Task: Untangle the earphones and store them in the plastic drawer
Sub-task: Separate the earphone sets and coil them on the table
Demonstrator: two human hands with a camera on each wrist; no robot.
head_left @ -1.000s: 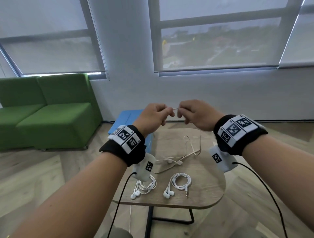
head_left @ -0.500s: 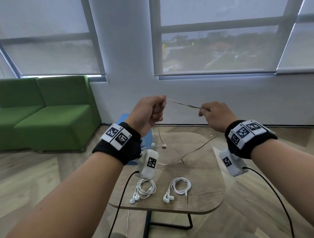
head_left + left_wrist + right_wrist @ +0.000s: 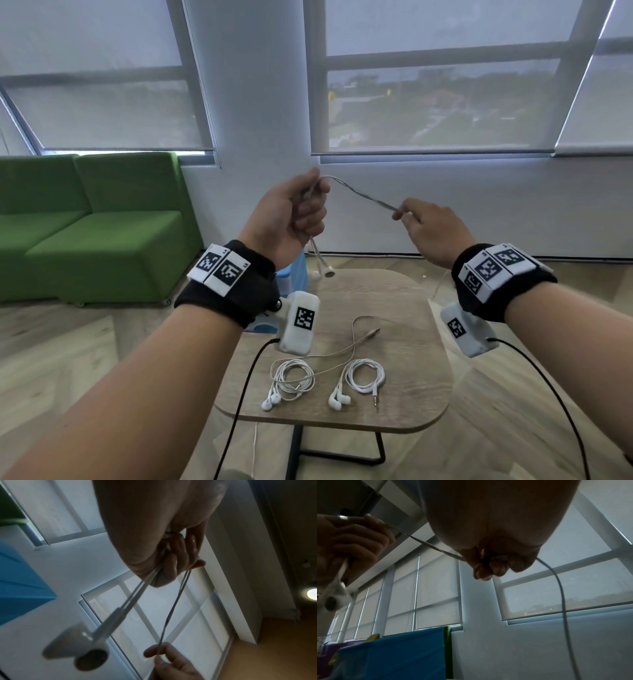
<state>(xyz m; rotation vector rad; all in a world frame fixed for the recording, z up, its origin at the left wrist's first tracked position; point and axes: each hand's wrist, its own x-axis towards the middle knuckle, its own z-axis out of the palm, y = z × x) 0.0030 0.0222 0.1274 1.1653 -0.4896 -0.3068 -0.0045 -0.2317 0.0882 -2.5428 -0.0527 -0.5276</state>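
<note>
I hold a white earphone cable (image 3: 363, 197) in the air above the small wooden table (image 3: 404, 416). My left hand (image 3: 291, 212) grips it near the buds; both earbuds (image 3: 325, 270) dangle just below that fist, and one earbud (image 3: 77, 649) looms close in the left wrist view. My right hand (image 3: 416, 219) pinches the twisted pair of wires (image 3: 436, 549) further along. The rest of the cable runs down to the table, its jack plug (image 3: 371, 331) lying on the top. The blue plastic drawer (image 3: 296, 277) stands behind the table, mostly hidden by my left wrist.
Two neatly coiled white earphones lie near the table's front edge, one coil (image 3: 291, 380) left and another coil (image 3: 363, 378) right. A green sofa (image 3: 89, 233) stands at the left against the wall. Windows with roller blinds fill the wall ahead.
My hands have drawn apart and risen, the left going up and left, stretching the twisted wires between them. The tangle has lifted off the table, leaving only the tail and plug there.
</note>
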